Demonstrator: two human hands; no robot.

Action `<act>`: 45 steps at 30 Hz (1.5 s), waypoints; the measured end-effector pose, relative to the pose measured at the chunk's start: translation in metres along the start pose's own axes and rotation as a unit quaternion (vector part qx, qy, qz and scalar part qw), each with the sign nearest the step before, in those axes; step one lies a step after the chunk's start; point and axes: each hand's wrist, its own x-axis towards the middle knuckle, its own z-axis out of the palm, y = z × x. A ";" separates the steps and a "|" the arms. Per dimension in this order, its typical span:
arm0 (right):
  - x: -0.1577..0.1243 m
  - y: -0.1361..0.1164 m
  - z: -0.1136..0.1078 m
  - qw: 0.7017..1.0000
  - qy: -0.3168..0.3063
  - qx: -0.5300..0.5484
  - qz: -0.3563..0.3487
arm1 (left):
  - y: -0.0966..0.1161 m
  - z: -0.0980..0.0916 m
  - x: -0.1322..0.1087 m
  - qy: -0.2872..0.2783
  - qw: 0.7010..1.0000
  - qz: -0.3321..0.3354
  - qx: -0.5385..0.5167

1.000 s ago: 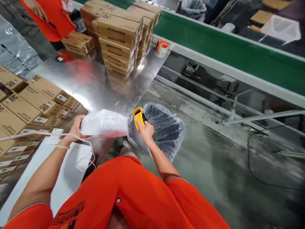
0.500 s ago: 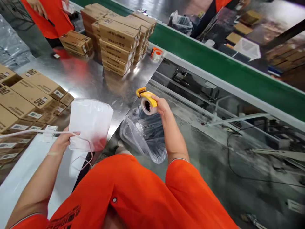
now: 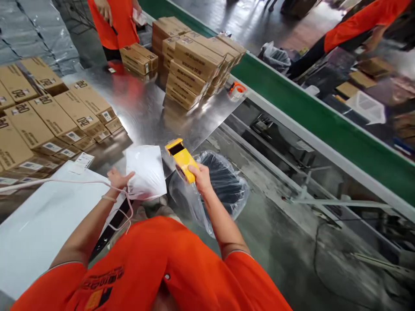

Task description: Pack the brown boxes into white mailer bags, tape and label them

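My right hand [image 3: 202,178] is closed around a yellow tape dispenser [image 3: 183,160], tilted with its cutter end toward the upper left. Just left of the dispenser lies a puffed white plastic packet [image 3: 147,172] by the corner of the metal table. My left hand [image 3: 119,179] is beside the packet's left edge, its thumb at the edge and the other fingers apart from the thumb. Past the left wrist runs a pale pink cord [image 3: 87,181], looping down over the edge of the white surface [image 3: 55,220].
Brown cartons [image 3: 42,121] fill the left side; another carton stack [image 3: 194,65] stands ahead on the metal table [image 3: 142,125]. An orange tape dispenser [image 3: 238,90] sits near the green conveyor [image 3: 292,103]. A plastic-lined bin [image 3: 223,181] stands below right. A co-worker [image 3: 115,23] stands beyond.
My right hand has brought the tape dispenser leftward and down, close to the packet, turning its yellow side up. The packet sits lower against the table corner. The view has shifted left.
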 end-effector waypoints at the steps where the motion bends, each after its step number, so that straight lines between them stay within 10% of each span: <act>1: -0.010 0.009 0.007 1.000 -0.017 -0.009 0.002 | 0.006 -0.002 0.001 0.010 1.000 0.028 -0.007; 11: -0.090 0.056 0.042 0.985 -0.136 -0.082 0.068 | 0.005 0.018 -0.045 -0.294 0.946 -0.042 -0.130; 21: -0.088 0.045 0.029 0.977 -0.160 -0.110 0.089 | -0.006 0.005 -0.029 -0.180 0.960 -0.108 -0.185; 29: -0.020 0.042 0.009 0.960 -0.233 -0.132 0.079 | 0.004 0.018 -0.026 -0.297 0.935 -0.087 -0.173; 38: 0.075 0.005 -0.038 0.859 -0.442 -0.250 -0.059 | 0.016 0.086 -0.044 -0.108 0.965 -0.017 -0.237; 45: 0.100 0.002 -0.071 0.680 -0.449 -0.398 -0.421 | 0.022 0.096 -0.057 0.093 0.956 0.054 -0.274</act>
